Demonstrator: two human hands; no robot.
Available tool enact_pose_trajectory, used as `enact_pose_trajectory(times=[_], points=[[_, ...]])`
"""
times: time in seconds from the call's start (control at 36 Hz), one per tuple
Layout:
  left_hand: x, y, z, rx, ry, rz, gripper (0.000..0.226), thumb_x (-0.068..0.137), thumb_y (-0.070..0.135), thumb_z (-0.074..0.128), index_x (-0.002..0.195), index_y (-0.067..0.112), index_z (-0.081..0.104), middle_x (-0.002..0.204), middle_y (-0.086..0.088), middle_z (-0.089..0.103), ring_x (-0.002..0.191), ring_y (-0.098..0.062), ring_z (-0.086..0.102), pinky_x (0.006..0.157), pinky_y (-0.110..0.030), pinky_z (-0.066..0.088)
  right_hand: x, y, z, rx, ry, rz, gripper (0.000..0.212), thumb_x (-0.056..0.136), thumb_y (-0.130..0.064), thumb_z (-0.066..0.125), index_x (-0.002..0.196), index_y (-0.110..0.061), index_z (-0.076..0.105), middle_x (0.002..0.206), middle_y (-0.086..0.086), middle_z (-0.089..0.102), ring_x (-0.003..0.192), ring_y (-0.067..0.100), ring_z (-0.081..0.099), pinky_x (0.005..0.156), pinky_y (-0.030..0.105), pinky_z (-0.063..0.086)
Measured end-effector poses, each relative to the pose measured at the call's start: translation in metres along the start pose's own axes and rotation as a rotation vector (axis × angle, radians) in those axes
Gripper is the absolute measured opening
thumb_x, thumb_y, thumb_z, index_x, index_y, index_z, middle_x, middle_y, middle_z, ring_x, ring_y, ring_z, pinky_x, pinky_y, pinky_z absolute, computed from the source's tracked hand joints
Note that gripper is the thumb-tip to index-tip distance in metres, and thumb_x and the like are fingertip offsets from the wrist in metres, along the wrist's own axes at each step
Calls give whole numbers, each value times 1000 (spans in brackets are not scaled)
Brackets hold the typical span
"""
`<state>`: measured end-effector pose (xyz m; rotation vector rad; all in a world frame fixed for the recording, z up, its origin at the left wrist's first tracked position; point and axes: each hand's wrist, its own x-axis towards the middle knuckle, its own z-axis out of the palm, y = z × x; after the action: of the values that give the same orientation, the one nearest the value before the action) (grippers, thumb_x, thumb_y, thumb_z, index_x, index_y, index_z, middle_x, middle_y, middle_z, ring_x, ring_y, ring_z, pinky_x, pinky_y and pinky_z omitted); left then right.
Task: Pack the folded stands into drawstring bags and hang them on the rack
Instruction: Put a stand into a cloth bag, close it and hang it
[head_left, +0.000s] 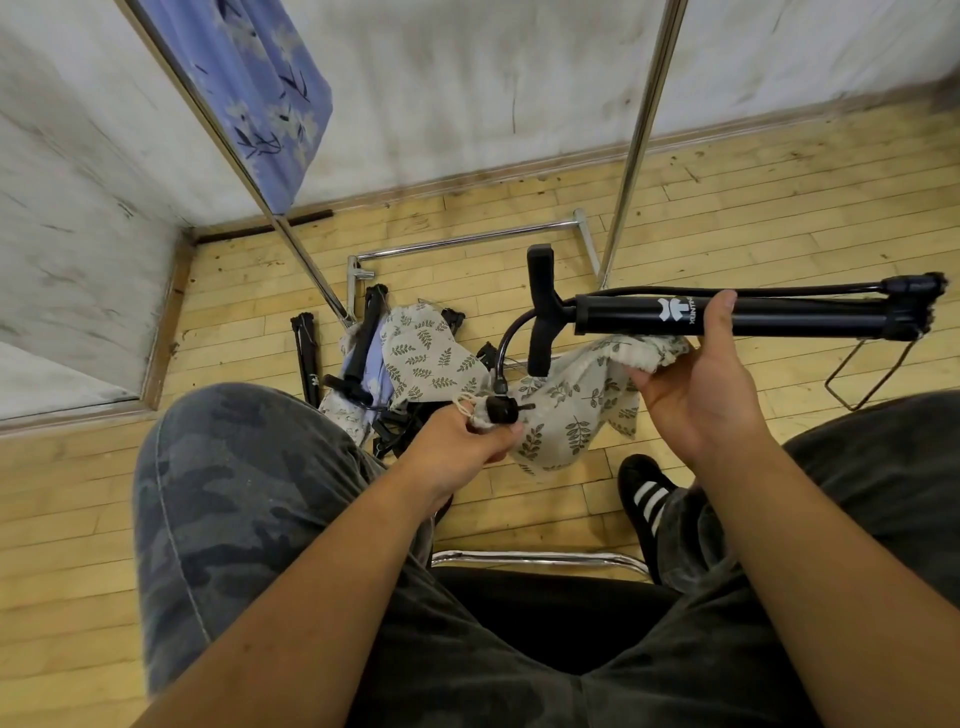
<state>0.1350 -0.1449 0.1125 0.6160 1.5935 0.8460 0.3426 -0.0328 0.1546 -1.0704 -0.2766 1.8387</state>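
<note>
While the person sits on a chrome-framed chair (540, 558), the folded stand (779, 314) lies level in the air ahead of the knees. Its black tube is caught in the right hand (696, 384), thumb over the top and fingers curled beneath. That same grip bunches one edge of the leaf-print drawstring bag (566, 415) under the tube. The left hand (457, 441) has a tight grip on the bag's other edge, pinching the cord and its black toggle. Between the hands the cloth sags, and the stand's head and curved neck hang against it; whether any part is inside the mouth I cannot tell.

The stand's leg end reaches out past the right upright of the rack (644, 124). At the foot of the left upright, a pile of stands and bags (363, 338) covers the floor (727, 208) between the knees and the rack's base bars. A blue flowered bag (260, 88) hangs high on that side. The wall (467, 78) runs close behind the rack, with a corner at the left. Bare planks lie open to the right, where a wire frame (872, 374) rests near the right knee.
</note>
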Motion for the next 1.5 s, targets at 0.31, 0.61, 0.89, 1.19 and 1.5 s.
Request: enact_pose_trajectory(times=[0.31, 0.61, 0.89, 1.19, 1.5], points=[[7, -5, -5, 44, 158, -116, 13, 85, -2, 68, 94, 3, 76, 100, -25, 75, 84, -25, 66, 92, -44, 60, -1, 4, 1, -65, -73, -8, 63, 101, -55, 51, 145, -10, 51, 129, 17, 71, 114, 33, 72, 86, 43, 63], [0, 11, 0, -180, 19, -116, 26, 89, 1, 74, 115, 5, 71, 115, -10, 77, 111, -21, 72, 101, -31, 55, 0, 6, -1, -72, -79, -44, 68, 90, -52, 64, 145, -14, 50, 136, 17, 67, 119, 35, 70, 101, 55, 56], [1, 2, -4, 24, 50, -30, 30, 87, 29, 83, 113, 16, 76, 106, 3, 80, 108, -14, 73, 104, -36, 54, 0, 8, -2, -99, -66, -25, 58, 96, -41, 65, 143, -10, 53, 132, 16, 70, 119, 34, 70, 97, 51, 58], [8, -1, -8, -110, 98, -137, 71, 78, 4, 86, 142, 8, 54, 124, -10, 69, 117, -24, 67, 105, -36, 54, -3, 9, -2, -126, -156, 63, 71, 90, -45, 69, 146, -5, 52, 136, 17, 67, 123, 34, 68, 96, 47, 60], [10, 2, -11, -206, 167, -149, 12, 92, 16, 75, 104, 12, 75, 97, -9, 67, 86, -19, 57, 81, -31, 48, -6, 7, 0, -139, -168, 76, 62, 97, -45, 62, 142, -3, 56, 131, 16, 70, 120, 31, 69, 98, 46, 58]])
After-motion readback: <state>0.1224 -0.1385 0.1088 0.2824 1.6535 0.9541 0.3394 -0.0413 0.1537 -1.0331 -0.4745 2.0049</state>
